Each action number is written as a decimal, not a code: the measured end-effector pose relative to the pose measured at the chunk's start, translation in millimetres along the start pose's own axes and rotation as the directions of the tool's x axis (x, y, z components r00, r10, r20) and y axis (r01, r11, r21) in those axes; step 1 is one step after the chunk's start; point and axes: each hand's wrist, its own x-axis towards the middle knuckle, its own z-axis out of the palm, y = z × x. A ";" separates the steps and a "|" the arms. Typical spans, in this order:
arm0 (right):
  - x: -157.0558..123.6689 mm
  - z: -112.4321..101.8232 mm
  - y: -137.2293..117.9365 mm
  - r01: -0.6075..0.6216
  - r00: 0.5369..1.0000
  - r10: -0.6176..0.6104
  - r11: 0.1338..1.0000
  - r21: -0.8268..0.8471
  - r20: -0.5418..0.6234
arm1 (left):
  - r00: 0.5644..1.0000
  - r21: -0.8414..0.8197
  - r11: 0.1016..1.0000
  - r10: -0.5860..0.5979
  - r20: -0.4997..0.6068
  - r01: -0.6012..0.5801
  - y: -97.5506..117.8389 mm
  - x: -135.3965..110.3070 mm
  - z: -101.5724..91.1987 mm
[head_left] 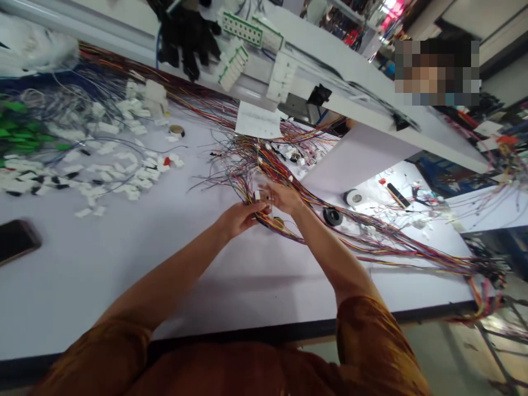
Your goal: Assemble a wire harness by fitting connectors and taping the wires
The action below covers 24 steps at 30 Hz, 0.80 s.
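The person's left hand (239, 218) is curling closed around a bunch of strands from a multicoloured wire harness (264, 165), its grip firmly gathering the red, yellow, black and blue wires. The right hand (282, 197) is reaching in from the other side, its fingers bunching against a small white connector (257, 195) just beside the left hand's fingertips; I cannot tell whether that grip is actually holding the connector or only touching it. The harness is running through and under both hands, fanning out across the white bench (124, 264) towards the far side and trailing off its right edge. Loose white connectors (103, 176) are lying in a scattered spread well to the left, with green connectors (20, 132) beyond them. A roll of tape (176, 131) is sitting near those connectors, a sheet of paper (258, 120) is lying on the wires ahead of the hands, and a black ring-shaped roll (332, 216) is resting just beyond the right wrist. A smartphone (16, 241) is lying at the bench's left edge.
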 end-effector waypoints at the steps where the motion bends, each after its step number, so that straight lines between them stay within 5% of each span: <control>1: 14.0 0.1 -7.2 0.061 0.994 -0.058 0.997 0.037 -0.098 | 0.999 -0.021 1.000 -0.001 -0.039 0.000 -5.4 -4.8 -0.7; 3: 36.2 -10.4 -25.7 0.229 0.925 -0.186 0.969 0.097 -0.331 | 0.997 -0.048 0.999 -0.009 -0.081 0.005 -17.9 -16.7 -3.5; 5: 49.0 -30.0 -44.6 0.381 0.796 -0.235 0.911 0.160 -0.558 | 0.999 -0.087 0.996 -0.024 -0.049 0.019 -29.5 -32.3 -9.0; 8: 51.8 -56.6 -62.2 0.406 0.718 -0.176 0.891 0.201 -0.673 | 0.997 -0.172 0.983 -0.049 0.063 0.059 -36.6 -58.5 -24.9; 10: 44.4 -62.7 -64.5 0.341 0.744 -0.143 0.921 0.187 -0.652 | 0.996 -0.206 0.978 -0.024 0.085 0.041 -31.1 -73.9 -40.0; 12: 30.1 -57.7 -59.8 0.252 0.817 -0.143 0.960 0.124 -0.559 | 0.996 -0.190 0.979 0.082 0.048 -0.071 -20.2 -87.2 -55.6; 15: -3.2 -35.7 -40.2 0.014 0.980 -0.037 0.993 -0.117 -0.197 | 0.963 -0.102 0.961 0.263 0.053 -0.257 -5.0 -106.5 -75.5; 17: -28.4 -17.3 -19.5 -0.098 0.990 0.124 0.955 -0.281 0.075 | 0.955 -0.108 0.956 0.283 0.083 -0.274 -2.8 -119.9 -86.3; 19: -48.6 -0.4 3.9 -0.135 0.953 0.206 0.945 -0.297 0.221 | 0.976 -0.137 0.973 0.197 0.095 -0.183 -8.6 -133.4 -96.9; 21: -57.6 11.6 24.2 -0.183 0.943 0.246 0.946 -0.268 0.226 | 0.994 -0.135 0.990 0.052 0.096 -0.039 -20.1 -146.4 -108.0; 24: -45.7 11.5 32.1 -0.172 0.981 0.187 0.963 -0.205 0.056 | 0.999 -0.177 0.984 -0.033 0.038 0.039 -37.7 -162.8 -124.3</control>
